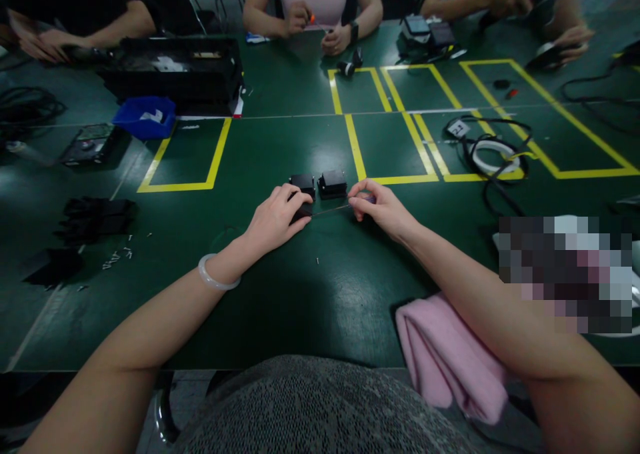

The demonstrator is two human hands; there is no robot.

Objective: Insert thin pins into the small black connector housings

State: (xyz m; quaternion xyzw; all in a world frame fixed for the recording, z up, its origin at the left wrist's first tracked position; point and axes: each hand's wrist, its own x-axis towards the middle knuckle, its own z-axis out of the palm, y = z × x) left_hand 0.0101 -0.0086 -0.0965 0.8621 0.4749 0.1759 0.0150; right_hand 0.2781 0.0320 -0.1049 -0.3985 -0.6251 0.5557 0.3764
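My left hand (280, 217), with a pale bangle on its wrist, is closed over a small black box-shaped part (301, 207) on the green table. Between the fingers of my right hand (377, 207) is the handle of a screwdriver (333, 209). Its thin shaft points left, and the tip meets or nearly meets the black part; contact is not clear. Just beyond my left fingers sits a second black box (302, 183), partly covered. To its right rests a third black box (333, 183). A loose screw (317, 261) lies nearer to me.
Black parts (95, 217) and scattered screws (114, 259) lie at left. A blue bin (146, 117) stands by a long black housing (175, 81). Coiled cables (500, 154) are at right, a pink cloth (450, 354) at the front edge. Other people's hands (335, 39) work across the table.
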